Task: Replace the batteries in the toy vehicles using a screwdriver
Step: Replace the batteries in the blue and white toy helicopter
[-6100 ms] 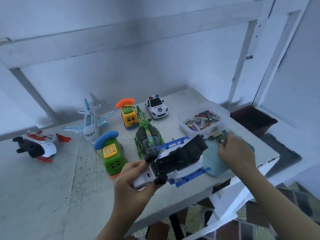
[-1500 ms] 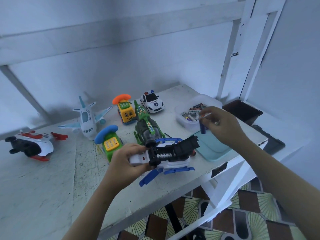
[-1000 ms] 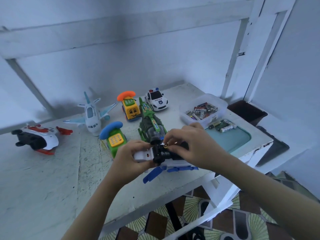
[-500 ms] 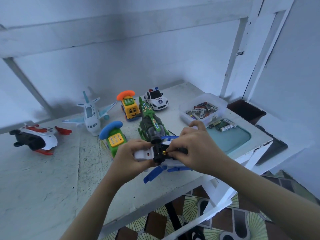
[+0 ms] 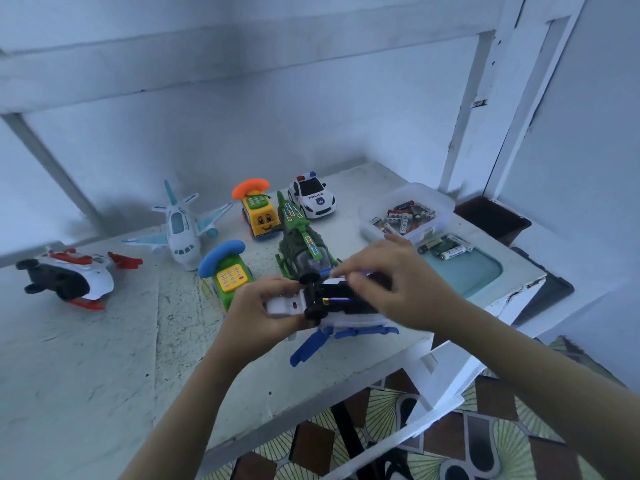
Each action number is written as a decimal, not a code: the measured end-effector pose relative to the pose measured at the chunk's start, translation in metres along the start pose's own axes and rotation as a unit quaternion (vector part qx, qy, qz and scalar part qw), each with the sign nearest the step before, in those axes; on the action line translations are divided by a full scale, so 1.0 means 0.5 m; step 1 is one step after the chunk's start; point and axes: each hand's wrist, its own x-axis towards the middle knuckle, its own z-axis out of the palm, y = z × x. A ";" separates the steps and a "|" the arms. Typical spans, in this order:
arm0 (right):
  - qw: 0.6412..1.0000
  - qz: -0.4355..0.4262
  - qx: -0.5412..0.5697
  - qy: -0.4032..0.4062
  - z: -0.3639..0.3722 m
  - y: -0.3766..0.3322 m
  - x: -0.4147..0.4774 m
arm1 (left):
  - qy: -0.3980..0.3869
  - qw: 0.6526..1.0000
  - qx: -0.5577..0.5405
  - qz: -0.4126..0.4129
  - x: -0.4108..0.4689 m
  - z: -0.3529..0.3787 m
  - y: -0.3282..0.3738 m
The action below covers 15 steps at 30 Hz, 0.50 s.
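Bench (image 5: 104,358), far edge, left to right: a red-and-white toy plane (image 5: 65,278) lying on its side, a white toy airliner (image 5: 180,230), a yellow phone car (image 5: 258,211) and a police car (image 5: 313,197). Nearer in stand a green phone car (image 5: 228,271) and a green helicopter (image 5: 301,247). The helicopter is just behind the hands. At the right end, a clear tub of batteries (image 5: 405,213) sits beside a teal tray (image 5: 464,271), which carries loose batteries (image 5: 446,247).

The blue-and-white toy vehicle (image 5: 287,304) is held over the near edge, underside and wheels up. Its long axis runs roughly along that edge, white end to the left. One battery (image 5: 334,300) lies lengthwise in the open black underside.

The left hand (image 5: 259,310) grips the white end. The right hand (image 5: 398,282) is bent over the underside and hides much of it. It is blurred, so its hold cannot be told.
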 end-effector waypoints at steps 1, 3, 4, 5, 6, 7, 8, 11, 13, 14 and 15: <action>0.998 0.040 0.044 0.032 -0.011 0.002 0.005 | 0.001 1.000 0.000 -0.001 0.000 0.000 0.000; 0.987 0.109 0.039 0.108 -0.033 0.026 0.016 | 0.006 1.000 0.001 -0.006 0.002 -0.001 0.000; 0.982 0.141 -0.013 0.127 -0.042 0.051 0.019 | 0.007 1.000 0.003 -0.008 0.002 -0.001 0.000; 0.974 0.172 -0.086 0.123 -0.051 0.080 0.021 | 0.007 1.000 0.005 -0.009 0.003 -0.001 0.001; 0.960 0.207 -0.164 0.096 -0.055 0.114 0.020 | 0.007 1.000 0.009 -0.009 0.005 -0.001 0.003; 0.939 0.245 -0.233 0.057 -0.057 0.146 0.016 | 0.006 1.000 0.015 -0.007 0.006 0.000 0.004; 0.917 0.282 -0.283 0.020 -0.056 0.173 0.010 | 0.003 1.000 0.021 -0.004 0.007 0.001 0.006; 0.879 0.323 -0.349 -0.028 -0.049 0.225 -0.006 | -0.002 1.000 0.031 -0.006 0.010 0.001 0.008; 0.872 0.314 -0.375 -0.031 -0.043 0.247 -0.013 | -0.003 0.999 0.035 -0.009 0.011 0.000 0.006; 0.868 0.306 -0.389 -0.037 -0.040 0.258 -0.016 | -0.003 0.999 0.038 -0.011 0.011 0.000 0.005; 0.864 0.296 -0.405 -0.039 -0.037 0.265 -0.019 | -0.002 0.999 0.038 -0.013 0.010 0.000 0.004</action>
